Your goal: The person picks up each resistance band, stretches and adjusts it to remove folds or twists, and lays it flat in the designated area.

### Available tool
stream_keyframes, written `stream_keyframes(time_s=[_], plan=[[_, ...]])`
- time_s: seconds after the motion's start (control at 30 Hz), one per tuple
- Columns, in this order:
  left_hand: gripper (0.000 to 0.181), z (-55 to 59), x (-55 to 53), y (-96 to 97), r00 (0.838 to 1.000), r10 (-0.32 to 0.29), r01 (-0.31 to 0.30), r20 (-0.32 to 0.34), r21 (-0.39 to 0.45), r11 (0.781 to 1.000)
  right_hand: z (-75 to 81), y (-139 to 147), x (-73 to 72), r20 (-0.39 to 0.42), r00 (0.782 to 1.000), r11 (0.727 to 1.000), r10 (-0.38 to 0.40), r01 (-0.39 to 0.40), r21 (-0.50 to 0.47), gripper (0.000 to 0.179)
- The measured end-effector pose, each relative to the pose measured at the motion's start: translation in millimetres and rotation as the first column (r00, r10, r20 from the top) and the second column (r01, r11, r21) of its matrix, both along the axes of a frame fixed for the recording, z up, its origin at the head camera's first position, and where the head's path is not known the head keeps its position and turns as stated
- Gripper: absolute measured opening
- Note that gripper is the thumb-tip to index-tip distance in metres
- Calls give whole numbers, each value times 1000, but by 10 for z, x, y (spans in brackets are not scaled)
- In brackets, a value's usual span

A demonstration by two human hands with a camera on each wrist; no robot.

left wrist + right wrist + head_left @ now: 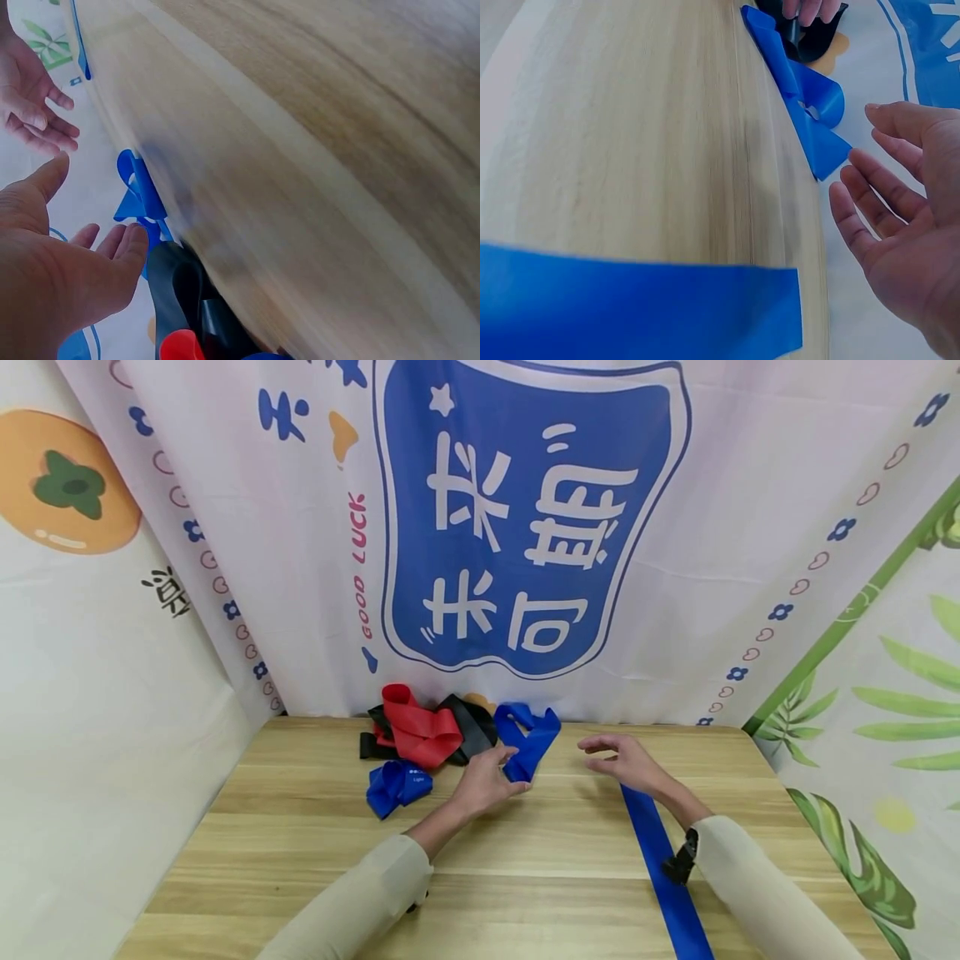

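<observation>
My left hand [489, 783] hovers over the table beside a loosely folded blue resistance band [534, 739], thumb and fingers apart and holding nothing. In the left wrist view the same hand [71, 262] has its fingers loosely bent; whether it touches the band cannot be made out. My right hand [630, 766] is held with parted fingers above the far end of a long flat blue band [660, 868]. The right wrist view shows that hand [900, 202] holding nothing, with the blue strip [645, 304] lying straight on the table.
Left of the folded band lie a red band [420, 731], a black band [472, 731] and a bundled blue band [397, 785] with white print. The wooden table [525, 893] ends at a printed curtain [315, 610] behind. Curtains also hang at both sides.
</observation>
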State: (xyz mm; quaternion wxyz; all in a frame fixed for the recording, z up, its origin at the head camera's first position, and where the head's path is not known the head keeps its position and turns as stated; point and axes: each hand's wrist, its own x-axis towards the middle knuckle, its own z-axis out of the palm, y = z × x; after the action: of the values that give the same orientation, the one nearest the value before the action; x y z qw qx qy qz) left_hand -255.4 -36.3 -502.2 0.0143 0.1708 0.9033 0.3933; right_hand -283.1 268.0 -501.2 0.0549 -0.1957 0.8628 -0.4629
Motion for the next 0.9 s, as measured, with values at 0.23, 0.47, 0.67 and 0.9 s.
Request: stream_keyframes(time_s=[0.23,0.47,0.67,0.9], plan=[[67,-67,-29,1,999,25,-25,45,0,1000,-41,-173,-135,16,1000,1000,-2,3,-19,42],[69,-100,-60,11,997,40,-40,66,-9,999,-109,-298,-269,30,999,998,-35,36,-42,46],[67,-134,-89,30,997,41,-40,71,-8,999,-180,-390,-388,16,994,993,-106,107,-45,52],[62,-152,-136,56,996,59,-58,73,-18,998,-203,-449,-528,26,987,987,-159,160,-30,56]])
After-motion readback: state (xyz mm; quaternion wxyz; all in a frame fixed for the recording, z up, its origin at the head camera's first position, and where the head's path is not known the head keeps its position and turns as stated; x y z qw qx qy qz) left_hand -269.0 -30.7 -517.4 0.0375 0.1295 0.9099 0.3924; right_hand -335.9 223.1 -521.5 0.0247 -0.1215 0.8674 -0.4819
